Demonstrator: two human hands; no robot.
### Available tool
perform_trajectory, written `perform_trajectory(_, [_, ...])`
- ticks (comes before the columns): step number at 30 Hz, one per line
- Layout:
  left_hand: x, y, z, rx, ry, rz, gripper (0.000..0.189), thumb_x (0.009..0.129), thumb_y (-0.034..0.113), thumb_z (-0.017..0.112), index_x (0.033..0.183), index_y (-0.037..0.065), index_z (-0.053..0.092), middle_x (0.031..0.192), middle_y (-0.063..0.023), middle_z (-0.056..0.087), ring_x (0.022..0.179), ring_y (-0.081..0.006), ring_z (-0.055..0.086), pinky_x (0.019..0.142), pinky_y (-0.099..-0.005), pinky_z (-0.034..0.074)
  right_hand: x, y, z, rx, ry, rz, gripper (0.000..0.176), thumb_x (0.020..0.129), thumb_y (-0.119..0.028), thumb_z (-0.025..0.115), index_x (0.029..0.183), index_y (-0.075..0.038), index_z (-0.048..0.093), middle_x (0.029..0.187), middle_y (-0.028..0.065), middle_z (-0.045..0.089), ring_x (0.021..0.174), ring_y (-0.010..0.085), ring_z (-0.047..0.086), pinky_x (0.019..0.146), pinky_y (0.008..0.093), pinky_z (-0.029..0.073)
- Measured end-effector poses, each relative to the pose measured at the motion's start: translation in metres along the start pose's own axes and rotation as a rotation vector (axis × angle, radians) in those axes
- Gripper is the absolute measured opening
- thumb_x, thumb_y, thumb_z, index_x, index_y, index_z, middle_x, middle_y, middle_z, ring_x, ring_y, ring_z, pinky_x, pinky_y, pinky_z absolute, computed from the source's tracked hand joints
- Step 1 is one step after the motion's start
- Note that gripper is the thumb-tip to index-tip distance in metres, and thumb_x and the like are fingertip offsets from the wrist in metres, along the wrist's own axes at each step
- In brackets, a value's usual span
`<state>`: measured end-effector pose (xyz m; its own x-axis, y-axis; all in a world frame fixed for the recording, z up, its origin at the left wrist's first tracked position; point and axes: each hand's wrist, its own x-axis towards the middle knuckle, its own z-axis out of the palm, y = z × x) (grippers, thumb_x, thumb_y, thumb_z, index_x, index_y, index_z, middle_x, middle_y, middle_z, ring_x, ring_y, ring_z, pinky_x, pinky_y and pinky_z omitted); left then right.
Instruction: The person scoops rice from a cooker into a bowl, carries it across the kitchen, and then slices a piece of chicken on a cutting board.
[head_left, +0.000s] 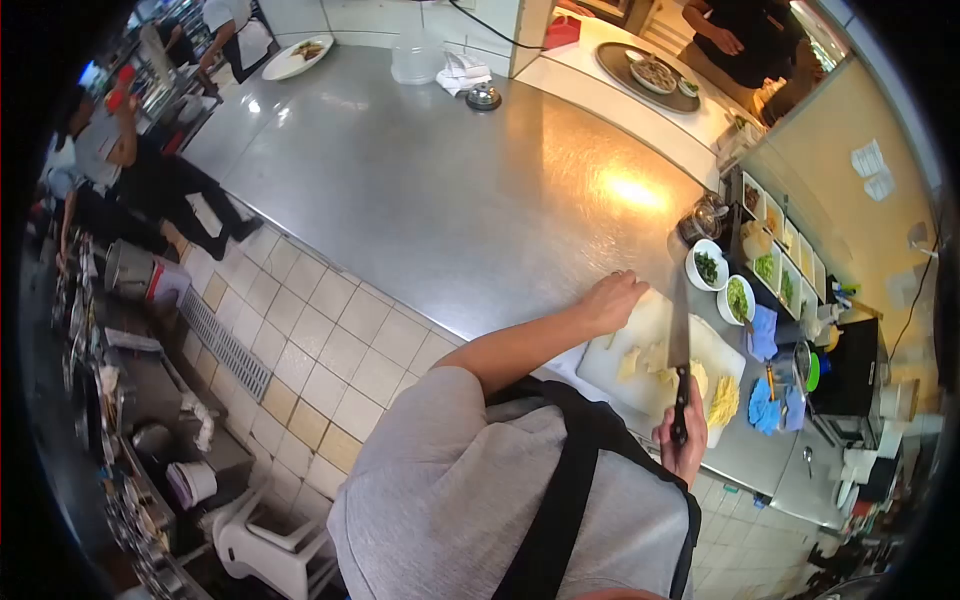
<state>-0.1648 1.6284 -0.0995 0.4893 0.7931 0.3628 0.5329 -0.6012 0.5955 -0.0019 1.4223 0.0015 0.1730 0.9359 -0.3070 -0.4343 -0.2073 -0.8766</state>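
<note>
Two hands are shown: the right hand [686, 445] is clamped on the handle of a knife [679, 335], blade over pale pieces [640, 360] on the cutting board [603, 372]. The left hand [612, 300] is rested on the board's corner; its grip cannot be told. Stiff and sharp, the knife is judged best held by its handle.

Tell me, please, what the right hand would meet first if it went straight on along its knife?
Likely the small metal pot just beyond the tip of the knife in the right hand; the bowl of greens lies close beside that line. Depth is unclear.
</note>
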Motion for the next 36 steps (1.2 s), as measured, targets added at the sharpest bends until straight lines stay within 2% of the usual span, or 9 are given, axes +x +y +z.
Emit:
perform_trajectory(5, [0.013,0.019,0.017,0.008,-0.018,0.077,0.035,0.073,-0.002,0.053,0.107,0.004,0.061,0.095,-0.0172,0.059,0.093,-0.0346,0.056,0.084,-0.0418,0.045,-0.026,0.003,-0.026,-0.064,-0.209,-0.269,0.074,0.085,-0.022,0.059,0.144,-0.004,0.019,0.080,0.0075,0.055,0.059,0.0172,0.052,0.059,0.0311,0.046])
perform_trajectory(9, [0.034,0.022,0.053,-0.008,0.017,0.212,0.027,0.072,0.003,0.056,0.097,0.009,0.065,0.092,-0.0154,0.063,0.088,-0.0342,0.059,0.081,-0.0444,0.047,-0.021,0.001,-0.041,0.100,0.097,-0.114,0.022,0.093,-0.020,0.051,0.109,-0.011,0.039,0.070,0.0034,0.043,0.049,0.0139,0.041,0.043,0.0278,0.035])
perform_trajectory(14, [0.039,0.012,0.071,-0.177,0.202,0.265,0.029,0.075,0.007,0.057,0.102,0.003,0.065,0.105,-0.0194,0.063,0.100,-0.0367,0.057,0.091,-0.0431,0.044,-0.043,-0.001,-0.051,0.066,0.145,-0.320,0.020,0.096,-0.019,0.048,0.112,-0.010,0.039,0.066,0.0041,0.042,0.046,0.0124,0.039,0.040,0.0252,0.034])
perform_trajectory(18, [-0.013,0.037,0.001,-0.253,0.031,0.018,0.032,0.079,0.006,0.062,0.112,0.005,0.062,0.108,-0.0162,0.062,0.098,-0.0304,0.060,0.087,-0.0361,0.048,-0.064,0.001,-0.070,-0.065,0.292,-0.406,0.017,0.096,-0.015,0.047,0.109,-0.006,0.040,0.067,0.0056,0.044,0.047,0.0128,0.042,0.042,0.0249,0.036])
perform_trajectory(25, [-0.086,0.055,-0.005,-0.229,-0.083,-0.088,0.021,0.078,0.007,0.064,0.099,0.006,0.065,0.097,-0.0119,0.063,0.087,-0.0298,0.062,0.077,-0.0382,0.049,-0.072,0.023,-0.083,-0.311,0.190,-0.065,0.017,0.091,-0.008,0.055,0.108,-0.004,0.054,0.064,-0.0031,0.046,0.049,0.0051,0.042,0.045,0.0206,0.033])
perform_trajectory(28, [-0.093,0.064,0.002,-0.148,0.009,0.030,0.020,0.076,0.006,0.066,0.096,0.006,0.065,0.096,-0.0105,0.063,0.089,-0.0294,0.061,0.078,-0.0381,0.049,-0.061,0.027,-0.082,-0.503,0.146,0.120,0.015,0.092,-0.013,0.055,0.103,-0.003,0.053,0.063,0.0033,0.049,0.052,0.0117,0.047,0.049,0.0264,0.038])
perform_trajectory(30, [-0.095,0.070,0.005,-0.060,0.016,0.081,0.020,0.076,0.008,0.068,0.095,0.005,0.066,0.100,-0.0110,0.065,0.091,-0.0307,0.060,0.080,-0.0368,0.049,-0.052,0.037,-0.081,-0.958,0.052,0.010,0.020,0.093,-0.019,0.054,0.098,0.000,0.051,0.068,0.0157,0.056,0.061,0.0286,0.056,0.057,0.0368,0.043])
perform_trajectory(33, [-0.097,0.073,0.012,-0.010,0.053,0.100,0.020,0.074,0.006,0.069,0.094,0.005,0.066,0.101,-0.0099,0.065,0.093,-0.0300,0.059,0.082,-0.0376,0.048,-0.043,0.037,-0.073,-1.046,0.004,-0.005,0.026,0.093,-0.024,0.052,0.097,0.002,0.049,0.079,0.0251,0.059,0.076,0.0434,0.057,0.067,0.0443,0.044])
perform_trajectory(36, [-0.097,0.069,0.018,0.023,0.066,0.128,0.020,0.073,0.005,0.070,0.093,0.004,0.067,0.101,-0.0093,0.065,0.093,-0.0296,0.059,0.083,-0.0375,0.047,-0.035,0.040,-0.073,-1.078,-0.012,-0.004,0.028,0.094,-0.027,0.050,0.097,0.001,0.050,0.082,0.0264,0.061,0.081,0.0454,0.057,0.069,0.0464,0.044])
